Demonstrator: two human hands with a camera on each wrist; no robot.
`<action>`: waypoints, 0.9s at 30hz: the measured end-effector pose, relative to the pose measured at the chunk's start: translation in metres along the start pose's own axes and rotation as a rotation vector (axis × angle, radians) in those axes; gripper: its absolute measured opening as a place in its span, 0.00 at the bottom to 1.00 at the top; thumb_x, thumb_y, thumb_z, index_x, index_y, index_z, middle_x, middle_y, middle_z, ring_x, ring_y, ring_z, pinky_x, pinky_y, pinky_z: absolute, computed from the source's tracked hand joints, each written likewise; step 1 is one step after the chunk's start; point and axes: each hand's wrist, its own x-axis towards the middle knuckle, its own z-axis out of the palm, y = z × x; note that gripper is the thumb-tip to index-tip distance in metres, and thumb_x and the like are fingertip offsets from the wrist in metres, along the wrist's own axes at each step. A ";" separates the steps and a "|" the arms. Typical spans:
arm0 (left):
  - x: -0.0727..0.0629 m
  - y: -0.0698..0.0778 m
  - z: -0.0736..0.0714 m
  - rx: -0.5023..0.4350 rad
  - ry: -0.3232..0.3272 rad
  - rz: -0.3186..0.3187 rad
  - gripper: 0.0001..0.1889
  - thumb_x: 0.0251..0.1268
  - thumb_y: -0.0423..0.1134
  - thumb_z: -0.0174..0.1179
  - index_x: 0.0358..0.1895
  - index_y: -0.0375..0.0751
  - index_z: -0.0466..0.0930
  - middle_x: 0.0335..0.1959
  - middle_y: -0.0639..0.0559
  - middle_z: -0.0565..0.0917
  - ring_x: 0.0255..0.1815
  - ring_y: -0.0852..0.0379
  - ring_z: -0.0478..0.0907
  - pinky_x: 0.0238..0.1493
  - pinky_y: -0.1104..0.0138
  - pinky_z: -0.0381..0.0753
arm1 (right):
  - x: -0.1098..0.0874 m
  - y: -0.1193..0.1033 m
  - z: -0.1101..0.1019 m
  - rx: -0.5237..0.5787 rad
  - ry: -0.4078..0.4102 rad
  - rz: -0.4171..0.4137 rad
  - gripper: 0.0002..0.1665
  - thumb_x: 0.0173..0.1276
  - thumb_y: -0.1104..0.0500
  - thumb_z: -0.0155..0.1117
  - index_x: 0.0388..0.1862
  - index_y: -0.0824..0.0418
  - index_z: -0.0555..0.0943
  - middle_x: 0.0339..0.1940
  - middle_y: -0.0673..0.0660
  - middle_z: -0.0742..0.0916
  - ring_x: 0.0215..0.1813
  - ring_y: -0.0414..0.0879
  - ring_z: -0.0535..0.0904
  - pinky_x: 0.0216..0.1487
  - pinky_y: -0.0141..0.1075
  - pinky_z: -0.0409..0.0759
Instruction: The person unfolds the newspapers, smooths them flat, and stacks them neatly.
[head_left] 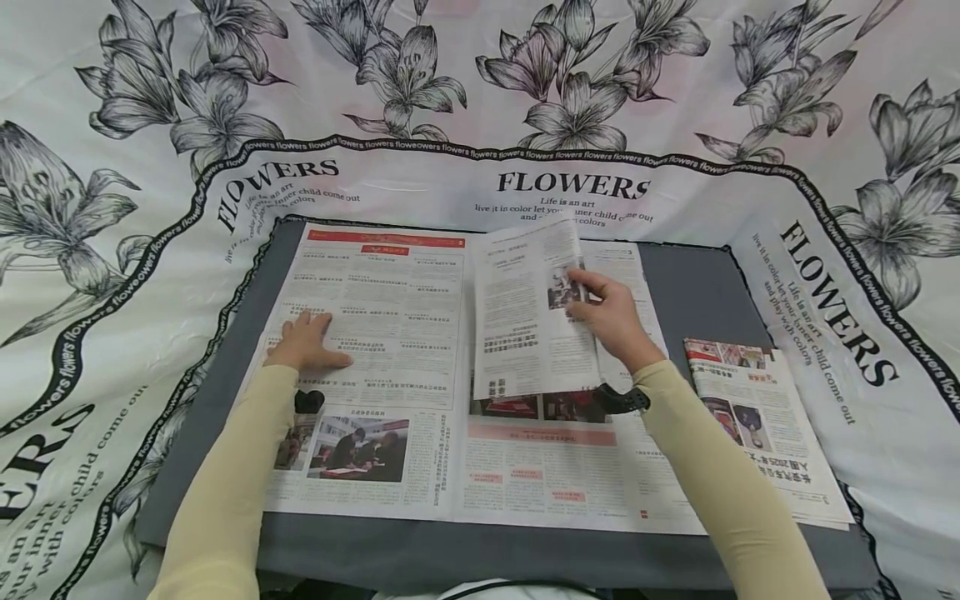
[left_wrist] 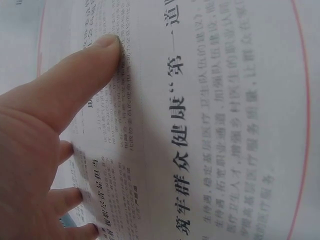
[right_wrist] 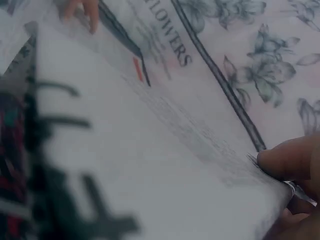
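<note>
A large newspaper (head_left: 390, 375) lies spread open on the dark grey table surface. On its left page rests my left hand (head_left: 303, 343), fingers spread against the print. The left wrist view shows that hand's thumb (left_wrist: 95, 62) extended over columns of text. My right hand (head_left: 617, 321) pinches the right edge of a smaller folded newspaper (head_left: 517, 333), held tilted over the right page and covering its upper middle. In the right wrist view, thumb and fingers (right_wrist: 287, 162) grip the sheet's edge, and its white face (right_wrist: 125, 145) fills much of the picture, blurred.
Another folded newspaper (head_left: 750, 417) lies at the table's right, partly behind the right forearm. A white cloth (head_left: 420, 179) printed with flowers and lettering surrounds the grey table surface (head_left: 693, 292). A dark cable (head_left: 525, 586) curves along the near edge.
</note>
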 end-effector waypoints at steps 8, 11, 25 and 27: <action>0.000 -0.001 0.002 0.003 0.014 0.001 0.56 0.58 0.58 0.71 0.82 0.38 0.48 0.82 0.27 0.40 0.80 0.18 0.35 0.62 0.16 0.46 | 0.011 0.038 0.054 0.065 -0.059 0.104 0.36 0.73 0.67 0.60 0.79 0.58 0.67 0.81 0.62 0.68 0.72 0.59 0.74 0.64 0.53 0.80; -0.001 -0.001 0.002 0.004 0.012 0.000 0.56 0.58 0.58 0.71 0.82 0.38 0.48 0.82 0.27 0.39 0.80 0.18 0.35 0.62 0.16 0.46 | 0.013 0.061 0.065 0.032 -0.073 0.171 0.35 0.73 0.66 0.60 0.79 0.58 0.67 0.81 0.62 0.68 0.71 0.58 0.75 0.64 0.52 0.79; 0.003 -0.005 0.007 0.006 0.028 -0.011 0.57 0.57 0.58 0.72 0.82 0.38 0.49 0.82 0.28 0.42 0.79 0.21 0.40 0.62 0.16 0.47 | 0.011 0.087 0.094 -0.064 -0.190 0.074 0.40 0.71 0.63 0.64 0.81 0.57 0.64 0.82 0.65 0.64 0.79 0.68 0.63 0.69 0.58 0.74; 0.003 -0.005 0.007 0.003 0.029 -0.011 0.56 0.57 0.57 0.72 0.82 0.39 0.49 0.82 0.29 0.42 0.79 0.21 0.41 0.62 0.16 0.47 | 0.009 0.086 0.096 -0.096 -0.189 0.069 0.41 0.70 0.61 0.65 0.81 0.54 0.64 0.81 0.65 0.66 0.76 0.67 0.68 0.66 0.58 0.77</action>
